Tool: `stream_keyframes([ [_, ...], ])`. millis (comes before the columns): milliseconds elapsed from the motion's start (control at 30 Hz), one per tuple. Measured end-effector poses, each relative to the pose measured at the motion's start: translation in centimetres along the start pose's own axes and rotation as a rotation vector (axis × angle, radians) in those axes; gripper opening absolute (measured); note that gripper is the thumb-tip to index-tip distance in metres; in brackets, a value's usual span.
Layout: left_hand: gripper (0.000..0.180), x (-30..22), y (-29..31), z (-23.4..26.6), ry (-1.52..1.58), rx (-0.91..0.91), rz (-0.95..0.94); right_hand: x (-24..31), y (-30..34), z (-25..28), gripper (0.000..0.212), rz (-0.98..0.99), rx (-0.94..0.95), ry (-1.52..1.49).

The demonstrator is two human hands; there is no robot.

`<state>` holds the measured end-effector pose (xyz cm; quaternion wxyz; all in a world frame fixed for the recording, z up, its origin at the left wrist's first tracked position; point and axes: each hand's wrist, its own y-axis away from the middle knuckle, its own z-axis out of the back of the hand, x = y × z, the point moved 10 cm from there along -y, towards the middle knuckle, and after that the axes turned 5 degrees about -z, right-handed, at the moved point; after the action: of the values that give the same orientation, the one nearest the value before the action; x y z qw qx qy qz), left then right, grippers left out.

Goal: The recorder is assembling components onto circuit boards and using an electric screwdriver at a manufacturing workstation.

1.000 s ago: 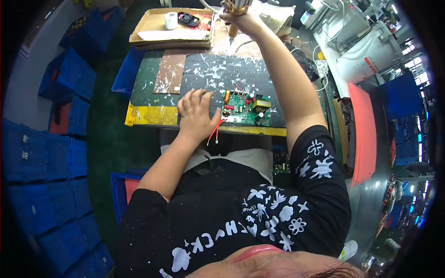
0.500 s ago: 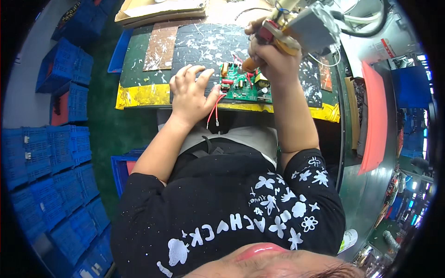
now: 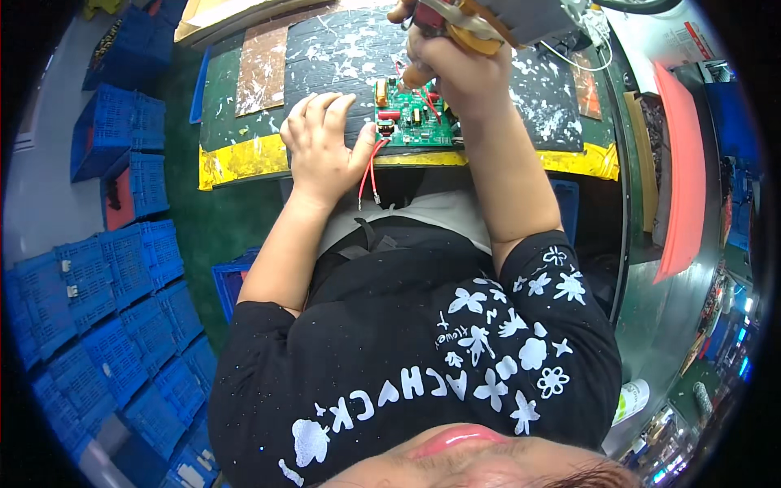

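Note:
A green circuit board point(image 3: 439, 134), crowded with parts, lies on a dark, white-spattered mat point(image 3: 325, 61) near the bench's front edge. Two red wires point(image 3: 371, 169) hang from its near left corner over that edge. My left hand point(image 3: 321, 150) rests at the board's left side, fingers spread and the thumb at its corner. Above the board's far right, my right hand point(image 3: 464, 69) is wrapped round a red and yellow hand tool point(image 3: 476, 32). The tool's upper end runs out of the picture, and its working tip cannot be made out.
Yellow tape point(image 3: 244, 163) edges the bench front. A cardboard box point(image 3: 236, 16) stands at the back left. Blue crates point(image 3: 114, 268) are stacked on the left floor. To the right sits a pink-red tray point(image 3: 679, 171). A grey device point(image 3: 529, 20) is beside my right hand.
The view has shifted, so the bench, board and both hands appear higher in the picture. Both hands keep much the same pose, and the right still grips the tool over the board.

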<state>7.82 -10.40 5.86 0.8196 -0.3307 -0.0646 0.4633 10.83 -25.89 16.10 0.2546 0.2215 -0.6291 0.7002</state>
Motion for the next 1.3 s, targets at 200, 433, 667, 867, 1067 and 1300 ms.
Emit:
stream_keyframes([
  [200,0.044,-0.2,-0.1,0.1,-0.005,0.008,-0.007,-3.7,1.3,0.1,0.027,-0.487,0.009,-0.088],
  [433,0.044,-0.3,-0.2,0.0,-0.013,0.014,-0.003,-3.2,1.1,0.2,0.028,-0.319,-0.006,-0.09],
  [667,0.043,-0.4,-0.3,0.1,-0.01,0.007,-0.013,3.4,2.5,0.1,0.028,0.799,-0.019,0.203],
  [867,0.043,-0.6,-0.4,0.0,-0.006,0.013,-0.022,-3.8,0.8,1.1,0.027,-0.402,-0.046,-0.227],
  [1067,0.043,-0.7,-0.3,0.2,-0.011,0.01,-0.012,-6.6,1.9,1.2,0.031,-0.75,-0.193,-0.391],
  [1300,0.044,-0.8,-0.3,0.3,-0.022,0.012,-0.013,-7.0,2.1,1.6,0.038,-0.759,-0.206,-0.494],
])
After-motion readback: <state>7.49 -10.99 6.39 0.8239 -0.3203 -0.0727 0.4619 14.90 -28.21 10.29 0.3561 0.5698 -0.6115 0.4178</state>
